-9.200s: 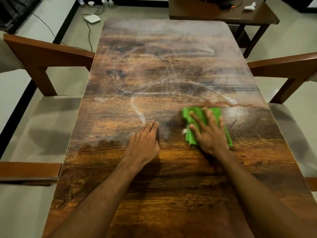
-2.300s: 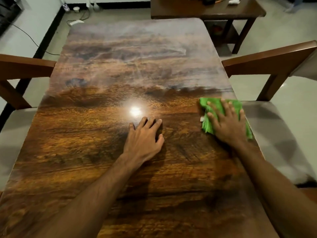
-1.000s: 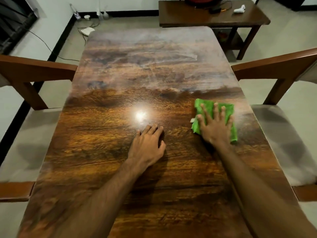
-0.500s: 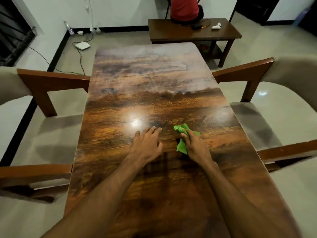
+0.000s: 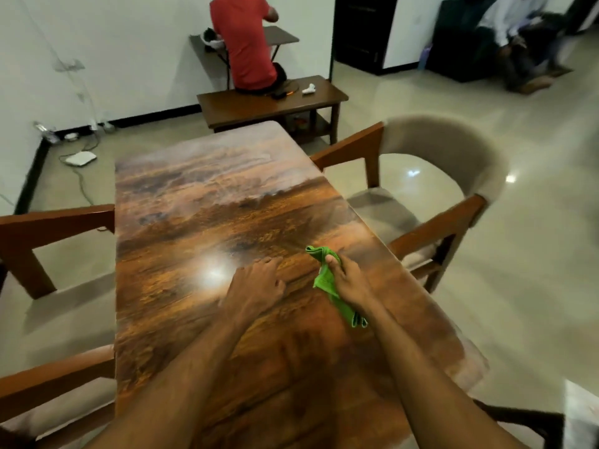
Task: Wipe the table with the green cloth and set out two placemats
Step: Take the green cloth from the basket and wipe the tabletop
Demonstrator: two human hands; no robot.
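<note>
The long glossy wooden table [image 5: 181,222] runs away from me, with a bright lamp glare near its middle. My right hand [image 5: 348,281] has the green cloth [image 5: 324,280] bunched in its fingers, lifted off the tabletop so one end hangs down toward my wrist. My left hand [image 5: 257,286] rests palm down on the wood just left of it, fingers loosely curled, holding nothing. No placemats are in view.
Wooden chairs with beige seats flank the table, one on the right [image 5: 434,202] and one on the left [image 5: 39,241]. A low wooden bench [image 5: 272,102] stands beyond the far end, where a person in a red shirt [image 5: 246,43] sits. Cables and a white box [image 5: 81,157] lie on the floor.
My right hand stopped wiping flat by the right edge, gathered the cloth into a bunch near the table's middle and lifted it. My view tilted up and right. My left hand stayed put.
</note>
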